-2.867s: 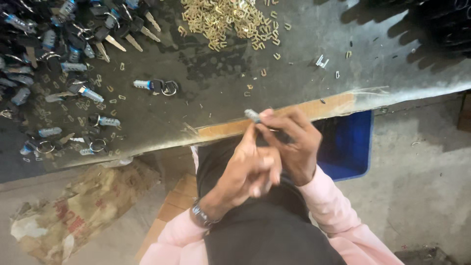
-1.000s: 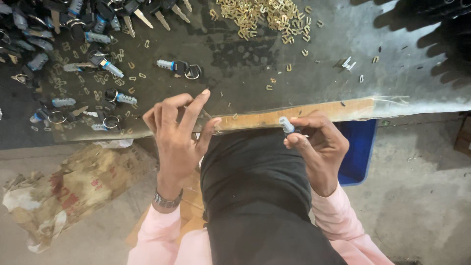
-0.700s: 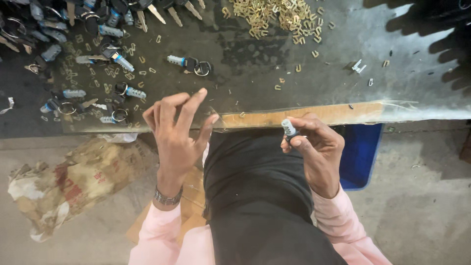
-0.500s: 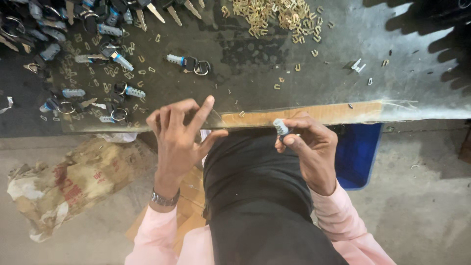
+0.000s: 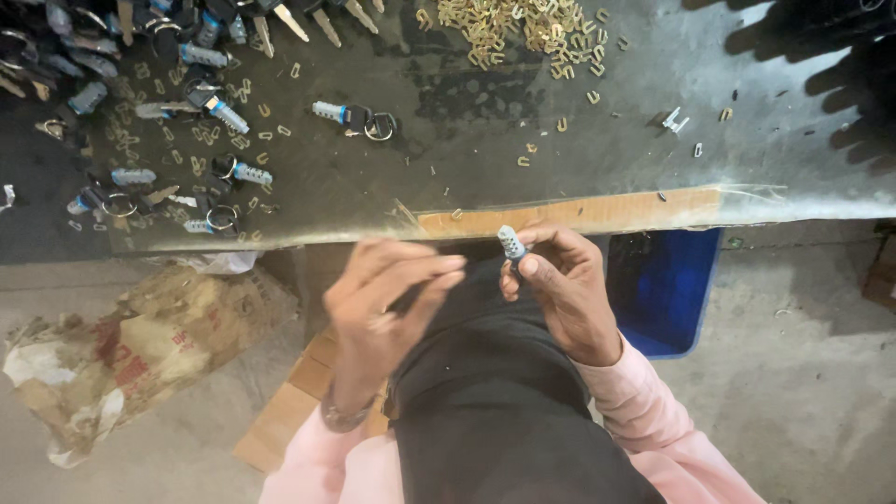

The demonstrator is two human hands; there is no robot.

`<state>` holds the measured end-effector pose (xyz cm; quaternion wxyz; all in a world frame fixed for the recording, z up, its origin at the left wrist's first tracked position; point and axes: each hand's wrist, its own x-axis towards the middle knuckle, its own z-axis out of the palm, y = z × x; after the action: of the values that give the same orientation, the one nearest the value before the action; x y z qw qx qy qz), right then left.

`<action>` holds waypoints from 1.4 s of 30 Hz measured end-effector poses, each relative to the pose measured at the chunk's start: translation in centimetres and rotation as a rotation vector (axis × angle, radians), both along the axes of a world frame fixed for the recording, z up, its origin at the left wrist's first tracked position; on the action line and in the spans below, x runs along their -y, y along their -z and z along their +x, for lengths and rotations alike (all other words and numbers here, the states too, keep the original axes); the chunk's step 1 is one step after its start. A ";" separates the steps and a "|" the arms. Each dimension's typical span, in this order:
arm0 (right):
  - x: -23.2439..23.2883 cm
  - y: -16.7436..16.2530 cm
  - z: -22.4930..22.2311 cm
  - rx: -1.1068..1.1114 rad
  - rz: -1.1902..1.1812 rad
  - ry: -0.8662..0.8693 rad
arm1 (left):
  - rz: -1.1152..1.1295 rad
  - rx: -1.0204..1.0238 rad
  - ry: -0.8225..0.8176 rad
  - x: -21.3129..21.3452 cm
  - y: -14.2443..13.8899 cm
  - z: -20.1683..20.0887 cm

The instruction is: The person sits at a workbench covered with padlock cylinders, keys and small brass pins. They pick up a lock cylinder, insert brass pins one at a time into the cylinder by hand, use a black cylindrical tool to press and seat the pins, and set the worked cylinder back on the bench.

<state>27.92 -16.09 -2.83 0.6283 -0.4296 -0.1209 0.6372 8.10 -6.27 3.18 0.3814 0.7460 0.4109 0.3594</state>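
Observation:
My right hand [image 5: 563, 285] pinches a small silvery lock cylinder [image 5: 511, 243] between thumb and fingers, just below the worktable's front edge [image 5: 579, 213]. My left hand [image 5: 387, 303] hovers to its left over my dark lap, fingers together and blurred, and whether it holds anything cannot be told. A heap of small brass clips [image 5: 509, 26] lies at the far middle of the table. One cylinder with a key and ring [image 5: 353, 116] lies alone in front of it. Several more cylinders and keys [image 5: 149, 112] are scattered at the far left.
A blue bin [image 5: 663, 280] stands under the table on the right. A crumpled paper sack [image 5: 121, 350] lies on the concrete floor at the left, with flat cardboard [image 5: 285, 415] by my knees. Loose brass clips and a white bit [image 5: 674, 119] dot the tabletop.
My left hand, spread open a second ago, has drawn its fingers together and dropped towards the right hand. The right hand still holds the cylinder near the table edge.

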 end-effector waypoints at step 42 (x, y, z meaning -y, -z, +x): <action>1.4 -2.2 5.1 0.633 0.156 -0.262 | -0.001 0.034 0.071 1.3 1.0 4.6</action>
<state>33.02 -17.50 -0.64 0.5034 -0.5374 -0.4119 0.5367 12.69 -7.59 2.21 0.4013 0.7537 0.3776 0.3582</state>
